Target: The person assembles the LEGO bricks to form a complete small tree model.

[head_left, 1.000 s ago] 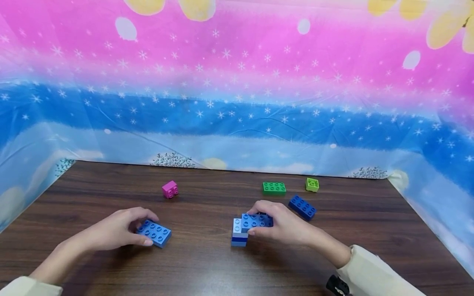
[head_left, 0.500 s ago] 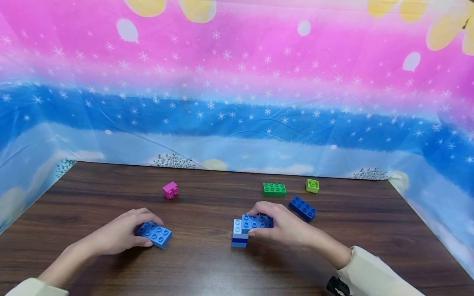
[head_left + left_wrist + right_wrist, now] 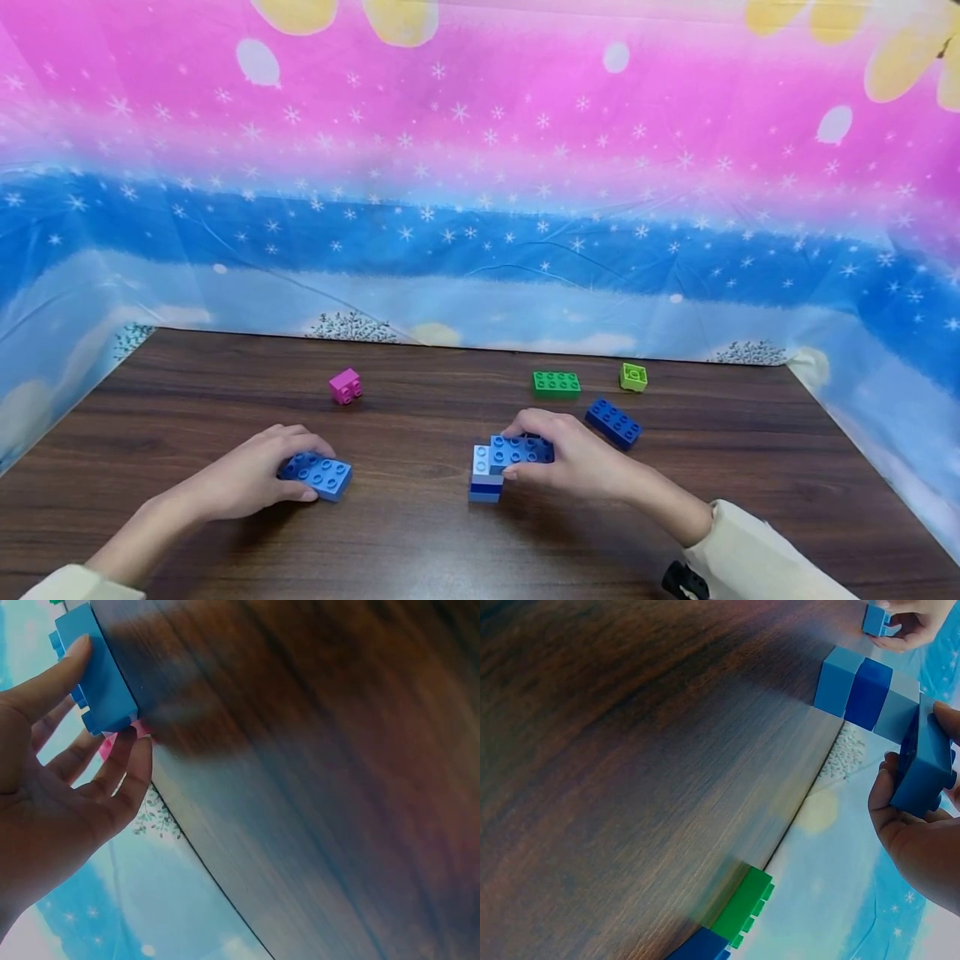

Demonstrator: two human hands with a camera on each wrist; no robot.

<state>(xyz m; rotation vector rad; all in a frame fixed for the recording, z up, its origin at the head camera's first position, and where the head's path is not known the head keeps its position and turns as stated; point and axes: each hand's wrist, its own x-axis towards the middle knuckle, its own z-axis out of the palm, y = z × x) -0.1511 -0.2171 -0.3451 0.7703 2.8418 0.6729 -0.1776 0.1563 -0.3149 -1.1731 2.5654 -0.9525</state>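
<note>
A light-blue toy building brick (image 3: 330,478) with two rows of studs lies between the thumb and fingers of my left hand (image 3: 243,473). In the left wrist view the thumb is on one face of that brick (image 3: 105,690) and fingers are at its far side. My right hand (image 3: 577,457) grips a second blue brick (image 3: 508,454) by its sides. That one sits on top of a small stack (image 3: 486,485) and juts out to the right. The stack has a pale-blue brick (image 3: 898,705), a dark-blue brick (image 3: 868,694) and a mid-blue brick (image 3: 836,682).
A pink brick (image 3: 346,387) lies on its side at the back left of the wooden table (image 3: 420,550). Behind the right hand are a green brick (image 3: 557,384), a dark-blue brick (image 3: 612,423) and an overturned lime brick (image 3: 633,377). A printed cloth (image 3: 480,242) hangs behind the table.
My left hand has closed its fingers and thumb around the light-blue brick and moved slightly right; the brick has turned a little. The right hand stays in place on its brick.
</note>
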